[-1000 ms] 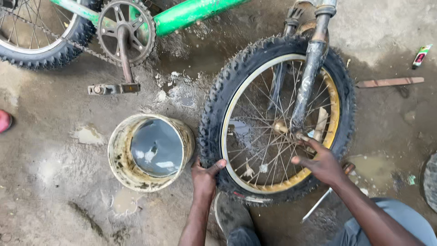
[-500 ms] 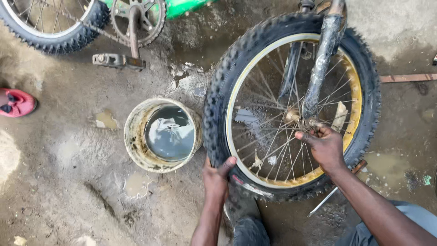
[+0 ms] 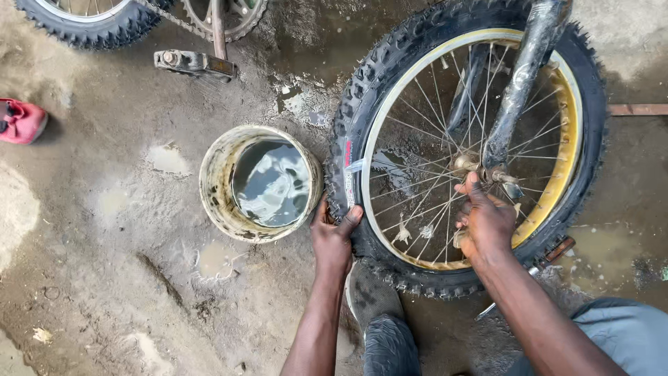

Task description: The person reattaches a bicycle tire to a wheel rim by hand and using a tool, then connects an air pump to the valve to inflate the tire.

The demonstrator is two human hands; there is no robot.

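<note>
The wheel (image 3: pixel 473 146) stands upright on the wet floor (image 3: pixel 104 278), held in the fork (image 3: pixel 518 90), beside a bucket (image 3: pixel 261 182). Left hand (image 3: pixel 334 237) grips the knobbly tyre (image 3: pixel 348 139); right hand (image 3: pixel 483 219) closes around the spokes by the axle (likely stiff, light, mud-slick). The tread probably offers the surest hold.

You are seeing the rear wheel (image 3: pixel 90 21) and the chainring (image 3: pixel 229 14) being cut off by the top edge, and the red shoe (image 3: pixel 22 120) running off the left. Your right hand (image 3: pixel 483 223) is covering part of the spokes, so what its fingertips are touching is staying unclear. Your left hand (image 3: pixel 334 233) is hiding a stretch of the front tyre (image 3: pixel 362 90), and the murky water is concealing the bucket's (image 3: pixel 217 181) bottom.
</note>
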